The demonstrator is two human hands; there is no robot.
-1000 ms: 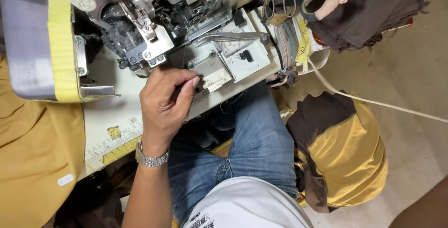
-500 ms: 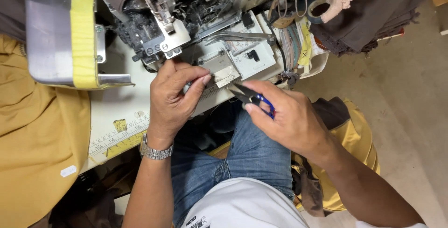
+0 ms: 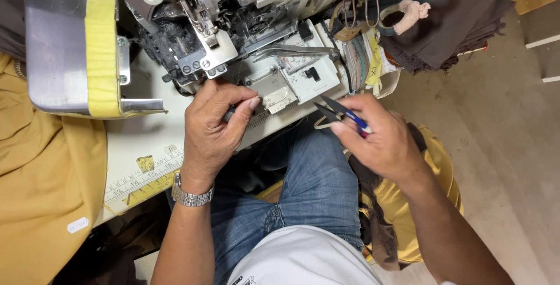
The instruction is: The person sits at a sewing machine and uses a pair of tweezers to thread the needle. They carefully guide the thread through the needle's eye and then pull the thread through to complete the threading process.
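Note:
My left hand (image 3: 214,126), with a metal watch on its wrist, rests at the table's front edge beside the sewing machine (image 3: 233,34); its fingertips pinch something small near the white front plate (image 3: 291,84). What it pinches is too small to name. My right hand (image 3: 382,142) grips blue-handled thread snips (image 3: 341,112), blades open and pointing left toward the left hand's fingers. The two hands are a short gap apart.
Mustard-yellow fabric (image 3: 41,186) is heaped at the left, more yellow and brown fabric (image 3: 408,203) by my right knee. Large scissors (image 3: 402,2) lie on dark cloth at the top right. A ruler strip (image 3: 140,183) runs along the white table edge.
My right hand came into view from the lower right holding the snips and moved up toward the machine's front plate. My left hand stayed pinching at the plate.

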